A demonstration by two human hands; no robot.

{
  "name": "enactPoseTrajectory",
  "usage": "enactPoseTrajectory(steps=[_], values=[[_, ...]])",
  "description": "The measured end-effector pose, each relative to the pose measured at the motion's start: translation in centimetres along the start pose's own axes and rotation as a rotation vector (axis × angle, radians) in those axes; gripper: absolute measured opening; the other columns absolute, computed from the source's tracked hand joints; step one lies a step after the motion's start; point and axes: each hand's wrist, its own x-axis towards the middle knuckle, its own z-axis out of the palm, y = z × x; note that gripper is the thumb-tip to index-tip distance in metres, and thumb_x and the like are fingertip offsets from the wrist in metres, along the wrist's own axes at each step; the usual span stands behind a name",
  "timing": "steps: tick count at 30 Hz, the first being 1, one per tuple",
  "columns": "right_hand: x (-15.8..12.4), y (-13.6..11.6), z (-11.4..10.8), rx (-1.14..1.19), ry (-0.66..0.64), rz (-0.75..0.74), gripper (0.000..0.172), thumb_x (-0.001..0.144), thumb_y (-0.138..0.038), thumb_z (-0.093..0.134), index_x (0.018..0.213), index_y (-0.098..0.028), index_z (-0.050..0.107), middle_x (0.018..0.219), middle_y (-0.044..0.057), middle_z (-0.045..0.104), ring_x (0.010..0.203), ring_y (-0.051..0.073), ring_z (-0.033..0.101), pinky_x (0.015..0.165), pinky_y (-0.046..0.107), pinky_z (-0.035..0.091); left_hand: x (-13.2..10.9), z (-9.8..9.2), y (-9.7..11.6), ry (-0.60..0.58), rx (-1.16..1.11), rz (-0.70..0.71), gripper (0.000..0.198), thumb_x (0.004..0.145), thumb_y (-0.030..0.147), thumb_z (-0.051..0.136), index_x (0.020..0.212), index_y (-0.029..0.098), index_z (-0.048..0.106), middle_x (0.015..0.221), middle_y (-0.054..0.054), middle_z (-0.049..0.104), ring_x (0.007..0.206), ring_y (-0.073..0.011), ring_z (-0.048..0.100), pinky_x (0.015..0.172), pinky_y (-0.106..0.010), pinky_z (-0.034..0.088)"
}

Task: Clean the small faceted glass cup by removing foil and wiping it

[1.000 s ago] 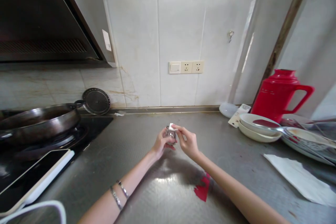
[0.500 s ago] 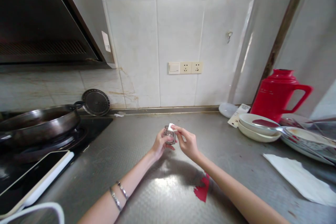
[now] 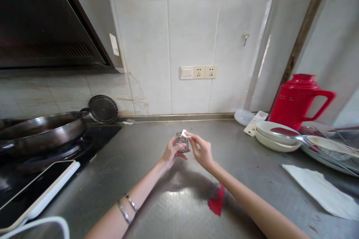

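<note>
My left hand (image 3: 170,154) is closed around a small, clear, square-sided glass container (image 3: 181,140), held up over the middle of the metal counter. Between the thumb and fingertips of my right hand (image 3: 203,153) is a small folded white piece, perhaps tissue (image 3: 184,133). It sits at the container's upper right edge; whether the two touch, I cannot tell. Fingers cover part of the glass. Below my right forearm, a torn red scrap (image 3: 216,203) lies on the counter (image 3: 168,216).
A pan (image 3: 42,134) stands on the stove at left, near a phone (image 3: 42,186) and white cable. At right are a red thermos flask (image 3: 297,102), stacked bowls (image 3: 276,143), plates and a white paper sheet (image 3: 319,190). The range hood (image 3: 47,26) overhangs the left.
My right hand has shifted slightly, bringing the white piece a little up and to the right against the glass container. My left hand keeps its hold.
</note>
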Motion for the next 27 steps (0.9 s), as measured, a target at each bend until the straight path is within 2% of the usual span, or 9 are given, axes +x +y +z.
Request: enactPoseTrajectory(steps=[2, 5, 10, 14, 17, 20, 23, 27], values=[[0.0, 0.0, 0.0, 0.012, -0.018, -0.006, 0.025, 0.091, -0.025, 0.047, 0.109, -0.024, 0.065, 0.108, 0.006, 0.071, 0.095, 0.021, 0.068, 0.081, 0.031, 0.054, 0.1, -0.1, 0.1, 0.008, 0.028, 0.011, 0.048, 0.064, 0.036, 0.072, 0.103, 0.015, 0.053, 0.087, -0.005, 0.062, 0.068, -0.0203, 0.066, 0.042, -0.023, 0.050], [0.3, 0.4, -0.1, 0.036, -0.027, 0.068, 0.027, 0.091, -0.029, 0.048, 0.111, -0.025, 0.066, 0.107, 0.004, 0.071, 0.092, 0.020, 0.069, 0.080, 0.031, 0.054, 0.1, -0.1, 0.2, 0.011, 0.077, 0.017, 0.052, 0.062, 0.041, 0.074, 0.102, 0.015, 0.053, 0.084, -0.004, 0.060, 0.065, -0.0187, 0.065, 0.041, -0.022, 0.049], [1.0, 1.2, -0.4, 0.206, -0.054, 0.274, 0.029, 0.087, -0.041, 0.055, 0.100, -0.020, 0.070, 0.090, 0.004, 0.073, 0.081, 0.020, 0.067, 0.072, 0.029, 0.054, 0.1, 0.1, 0.1, 0.019, 0.129, 0.016, 0.065, 0.057, 0.042, 0.079, 0.107, 0.014, 0.050, 0.087, -0.004, 0.059, 0.061, -0.0166, 0.064, 0.038, -0.022, 0.049], [1.4, 1.4, -0.1, 0.413, -0.094, 0.442, 0.034, 0.081, -0.048, 0.061, 0.090, -0.017, 0.071, 0.090, 0.006, 0.073, 0.084, 0.021, 0.067, 0.077, 0.031, 0.053, 0.2, 0.2, -0.2, 0.050, 0.106, -0.009, 0.071, 0.054, 0.044, 0.082, 0.109, 0.015, 0.047, 0.090, -0.004, 0.058, 0.059, -0.0146, 0.062, 0.037, -0.022, 0.048], [1.4, 1.4, 0.3, 0.538, -0.074, 0.558, 0.037, 0.075, -0.052, 0.064, 0.088, -0.017, 0.070, 0.089, 0.006, 0.072, 0.081, 0.019, 0.067, 0.072, 0.030, 0.054, 0.2, 0.3, -0.4, 0.049, 0.081, -0.039, 0.073, 0.055, 0.046, 0.083, 0.109, 0.016, 0.046, 0.089, -0.004, 0.059, 0.059, -0.0138, 0.061, 0.037, -0.022, 0.048], [1.1, 1.5, 0.7, 0.618, -0.056, 0.649, 0.040, 0.072, -0.053, 0.066, 0.089, -0.017, 0.070, 0.090, 0.006, 0.072, 0.080, 0.019, 0.067, 0.065, 0.027, 0.054, 0.1, 0.6, -0.7, 0.066, 0.067, -0.061, 0.082, 0.058, 0.048, 0.081, 0.121, 0.020, 0.038, 0.092, -0.005, 0.059, 0.061, -0.0146, 0.062, 0.039, -0.023, 0.050], [0.8, 1.7, 0.9, 0.597, -0.036, 0.662, 0.041, 0.073, -0.053, 0.065, 0.092, -0.017, 0.071, 0.091, 0.007, 0.073, 0.080, 0.020, 0.067, 0.065, 0.027, 0.055, -0.1, 1.0, -0.8, 0.091, 0.059, -0.075, 0.084, 0.062, 0.050, 0.078, 0.129, 0.026, 0.033, 0.097, -0.005, 0.059, 0.064, -0.0155, 0.062, 0.040, -0.025, 0.053], [0.3, 1.8, 1.2, 0.478, 0.018, 0.610, 0.041, 0.077, -0.053, 0.060, 0.094, -0.017, 0.072, 0.091, 0.008, 0.073, 0.078, 0.021, 0.067, 0.061, 0.027, 0.054, -0.3, 1.5, -0.6, 0.077, 0.007, -0.120, 0.073, 0.064, 0.049, 0.077, 0.123, 0.024, 0.040, 0.096, -0.005, 0.059, 0.064, -0.0155, 0.063, 0.042, -0.026, 0.054]])
